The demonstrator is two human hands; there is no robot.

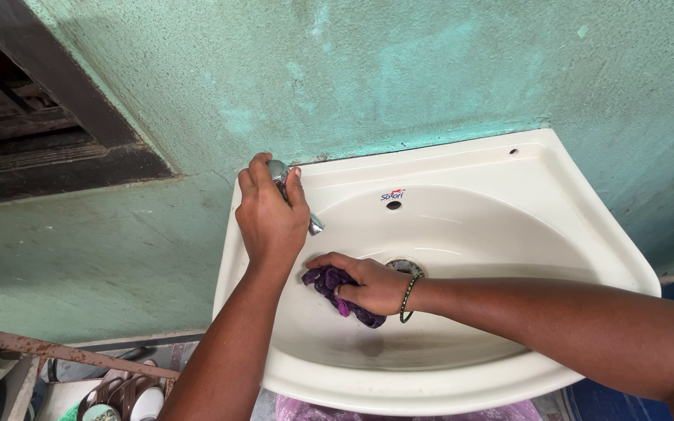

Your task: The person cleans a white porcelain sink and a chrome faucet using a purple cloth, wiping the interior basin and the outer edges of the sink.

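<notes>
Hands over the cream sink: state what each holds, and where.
Left hand grips the chrome metal tap around its top. Right hand clutches a crumpled purple cloth, bunched under its fingers.

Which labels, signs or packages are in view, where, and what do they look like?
Logo mark: on the back wall of the cream sink, just above the overflow hole; small, red and blue.
No packages, signs or screens in view.
The left hand on the tap and the right hand with the purple cloth sit left of and below the mark and do not cover it.
</notes>
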